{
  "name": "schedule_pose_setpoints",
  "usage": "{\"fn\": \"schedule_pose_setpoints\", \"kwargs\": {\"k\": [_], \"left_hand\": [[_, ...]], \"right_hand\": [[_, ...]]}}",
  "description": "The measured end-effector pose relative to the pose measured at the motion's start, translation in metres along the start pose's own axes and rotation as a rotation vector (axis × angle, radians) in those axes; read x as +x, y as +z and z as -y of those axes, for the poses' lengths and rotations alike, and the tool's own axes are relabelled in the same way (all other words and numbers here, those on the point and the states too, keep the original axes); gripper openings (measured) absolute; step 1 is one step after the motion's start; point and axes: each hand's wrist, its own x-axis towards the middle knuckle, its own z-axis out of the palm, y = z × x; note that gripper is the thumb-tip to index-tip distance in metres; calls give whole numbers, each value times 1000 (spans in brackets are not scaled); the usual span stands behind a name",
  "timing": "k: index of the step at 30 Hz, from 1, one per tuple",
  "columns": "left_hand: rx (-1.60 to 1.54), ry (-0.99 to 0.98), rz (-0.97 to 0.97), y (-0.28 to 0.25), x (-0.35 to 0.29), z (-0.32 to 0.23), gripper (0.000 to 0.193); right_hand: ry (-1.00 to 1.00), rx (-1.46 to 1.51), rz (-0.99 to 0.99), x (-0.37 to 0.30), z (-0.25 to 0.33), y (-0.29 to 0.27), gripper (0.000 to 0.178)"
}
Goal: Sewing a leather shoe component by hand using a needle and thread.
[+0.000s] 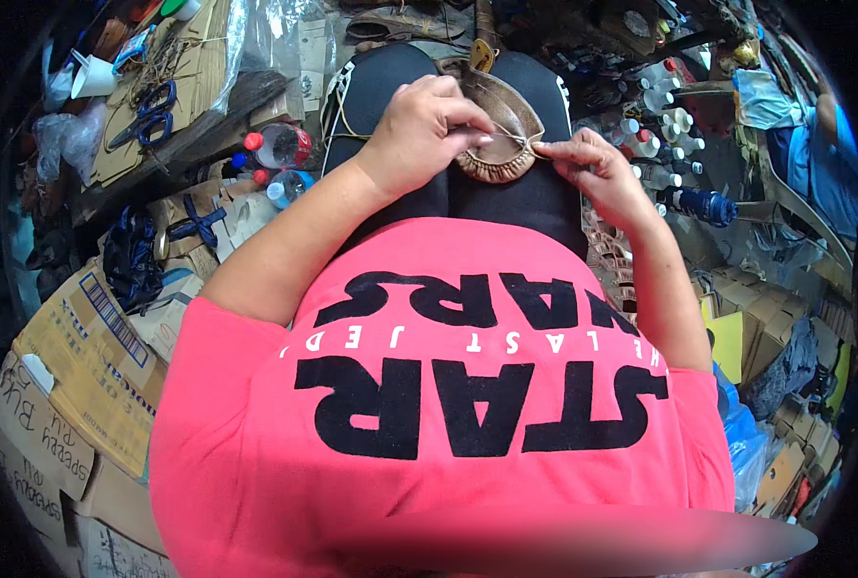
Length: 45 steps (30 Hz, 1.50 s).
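Leather piece [498, 101]: tan, hollow on the side facing up, held above the lap between the knees of black trousers [390, 82]; pleated rim [496, 172] turned toward the shirt [226, 433].
Left hand [424, 123]: fingertips brought together over the hollow; pale thread [513, 135] appears to be pinched between them.
Right hand [602, 173]: index finger extended to the right side of the rim, where the thread is met; whether leather or thread is gripped cannot be told.
Handling: judged light and pliable in the walls, firmer where the rim is gathered; not fragile, though pleats could be pulled out of line and thread could be snapped by a hard tug. Little slip is expected.
Hold: best taken at the side wall just beside the pleats, with the stitch line left uncovered.
Shirt lettering: large black blocks and a smaller white row, seen inverted; wording not transcribed.
Carton markings: dark print noted on the yellow carton [72, 352], handwriting on the brown carton [39, 433]; neither transcribed.
Bottle [284, 146]: red label observed, maker not recorded.
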Motion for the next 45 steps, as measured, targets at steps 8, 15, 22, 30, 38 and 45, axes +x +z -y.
{"fn": "schedule_pose_setpoints", "kwargs": {"k": [8, 15, 22, 30, 38, 45], "left_hand": [[61, -7, 96, 13, 8, 19, 17], [73, 9, 122, 14, 9, 20, 18], [-89, -26, 231, 20, 18, 24, 16], [-61, 143, 304, 11, 27, 19, 21], [-225, -367, 240, 18, 6, 2, 22], [-469, -487, 253, 34, 18, 3, 14]], "right_hand": [[-61, 25, 154, 23, -8, -16, 45], [-35, 69, 176, 24, -13, -17, 41], [-25, 161, 193, 28, -17, -15, 30], [-60, 68, 224, 29, -8, -18, 32], [122, 392, 99, 19, -7, 1, 27], [175, 357, 96, 31, -3, 1, 17]]}}
